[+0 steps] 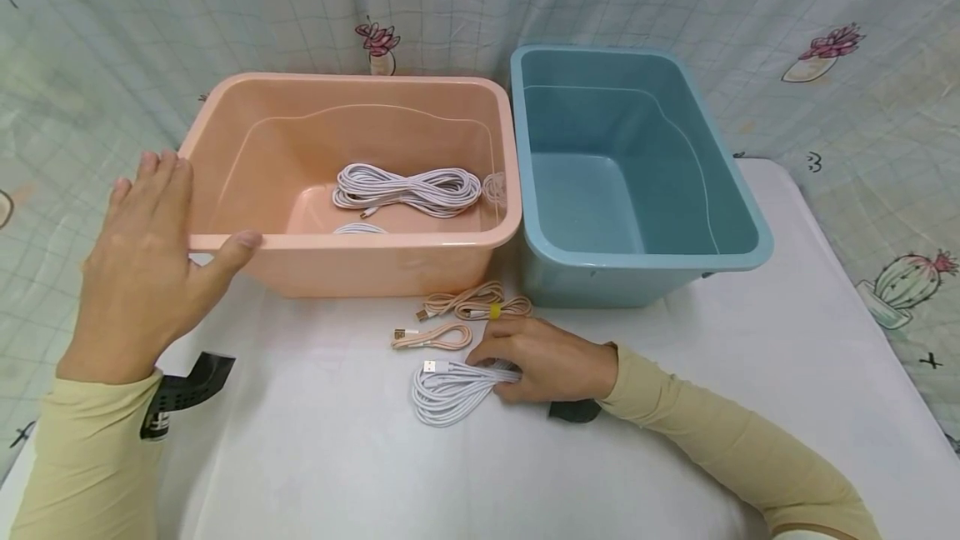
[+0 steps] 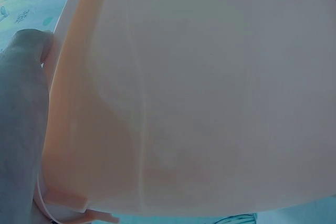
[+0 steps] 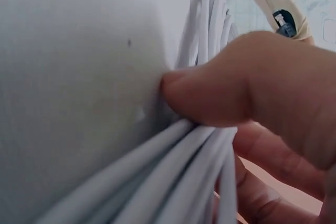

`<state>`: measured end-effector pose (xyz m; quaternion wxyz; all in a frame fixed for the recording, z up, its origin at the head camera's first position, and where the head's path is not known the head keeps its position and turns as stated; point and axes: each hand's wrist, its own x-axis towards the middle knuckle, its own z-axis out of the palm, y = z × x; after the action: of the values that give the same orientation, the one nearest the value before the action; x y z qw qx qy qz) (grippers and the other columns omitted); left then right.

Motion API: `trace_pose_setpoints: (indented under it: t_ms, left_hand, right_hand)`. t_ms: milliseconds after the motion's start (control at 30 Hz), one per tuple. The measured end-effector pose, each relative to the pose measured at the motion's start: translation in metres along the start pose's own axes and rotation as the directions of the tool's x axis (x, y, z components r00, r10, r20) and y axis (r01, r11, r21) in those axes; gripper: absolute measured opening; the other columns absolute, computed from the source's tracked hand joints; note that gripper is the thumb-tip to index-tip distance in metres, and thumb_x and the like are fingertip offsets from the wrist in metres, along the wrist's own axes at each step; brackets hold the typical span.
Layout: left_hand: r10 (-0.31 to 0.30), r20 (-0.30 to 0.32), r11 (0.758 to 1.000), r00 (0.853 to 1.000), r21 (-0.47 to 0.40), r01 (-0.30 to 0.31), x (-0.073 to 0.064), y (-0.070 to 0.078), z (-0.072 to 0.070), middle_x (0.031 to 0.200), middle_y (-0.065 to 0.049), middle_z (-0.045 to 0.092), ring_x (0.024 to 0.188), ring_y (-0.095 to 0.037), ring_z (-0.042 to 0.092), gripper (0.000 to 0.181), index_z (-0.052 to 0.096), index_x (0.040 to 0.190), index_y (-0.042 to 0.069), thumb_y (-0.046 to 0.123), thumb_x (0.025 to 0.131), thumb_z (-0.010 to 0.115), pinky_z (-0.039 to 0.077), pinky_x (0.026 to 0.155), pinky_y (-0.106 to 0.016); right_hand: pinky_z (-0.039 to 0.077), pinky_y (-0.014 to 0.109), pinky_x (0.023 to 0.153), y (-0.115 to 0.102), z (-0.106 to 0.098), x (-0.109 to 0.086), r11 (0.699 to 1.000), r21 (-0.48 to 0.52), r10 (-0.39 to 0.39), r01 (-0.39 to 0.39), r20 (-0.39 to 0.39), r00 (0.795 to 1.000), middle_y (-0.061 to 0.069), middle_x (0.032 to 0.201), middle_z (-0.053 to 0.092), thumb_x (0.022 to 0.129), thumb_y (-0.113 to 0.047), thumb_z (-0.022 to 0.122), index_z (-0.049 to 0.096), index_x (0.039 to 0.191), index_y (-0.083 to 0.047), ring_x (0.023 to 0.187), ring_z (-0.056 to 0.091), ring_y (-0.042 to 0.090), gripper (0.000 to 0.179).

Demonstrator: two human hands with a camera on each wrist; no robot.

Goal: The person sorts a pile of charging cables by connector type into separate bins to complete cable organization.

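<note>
My right hand (image 1: 543, 357) grips the middle of a coiled white USB cable (image 1: 448, 394) on the table. In the right wrist view the thumb (image 3: 210, 87) presses across the white strands (image 3: 173, 177), with the other fingers partly hidden behind them. My left hand (image 1: 142, 265) rests on the left front corner of the peach plastic bin (image 1: 375, 265), its fingers straight and its thumb over the front rim. In the left wrist view that hand (image 2: 23, 124) lies along the bin's edge. Inside the bin is a bundled white cable (image 1: 408, 190); part of another white coil (image 1: 360, 228) shows behind the front rim.
A blue bin (image 1: 645, 261) stands right beside the peach one. Several small beige USB cables lie before the bins, among them a folded one (image 1: 432, 337) and one with a yellow tie (image 1: 495, 307). A patterned cloth (image 1: 450, 7) hangs behind the white-covered table (image 1: 337, 457).
</note>
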<state>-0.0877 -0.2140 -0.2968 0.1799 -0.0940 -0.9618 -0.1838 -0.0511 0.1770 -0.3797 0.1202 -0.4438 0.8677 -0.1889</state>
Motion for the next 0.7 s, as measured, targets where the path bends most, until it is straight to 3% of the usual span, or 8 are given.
trace_pose_setpoints:
  t_ms: [433, 700]
  left_hand:
    - [0.007, -0.024, 1.000, 1.000, -0.003, -0.007, -0.0010, 0.0002, -0.0001, 0.158, -0.023, 0.031, 0.151, -0.039, 0.022, 0.086, 0.028, 0.152, 0.001, 0.052, 0.090, 0.058, 0.009, 0.128, -0.052]
    - [0.016, -0.010, 1.000, 1.000, 0.002, -0.015, -0.0001, 0.0001, -0.0005, 0.159, -0.023, 0.028, 0.151, -0.041, 0.020, 0.088, 0.025, 0.153, 0.002, 0.052, 0.090, 0.058, 0.008, 0.128, -0.053]
  right_hand:
    - [0.053, 0.022, 0.089, -0.0026, 0.0009, 0.0009, 0.999, 0.035, 0.007, -0.007, -0.008, 1.000, -0.007, 0.109, 0.066, 0.076, -0.015, 0.075, 0.071, 0.114, -0.019, 0.101, 0.060, 0.006, 0.038]
    - [0.051, 0.017, 0.082, -0.0043, 0.0025, 0.0017, 0.997, 0.074, 0.005, -0.005, -0.001, 1.000, -0.009, 0.102, 0.064, 0.076, -0.013, 0.074, 0.070, 0.113, -0.019, 0.092, 0.057, 0.003, 0.038]
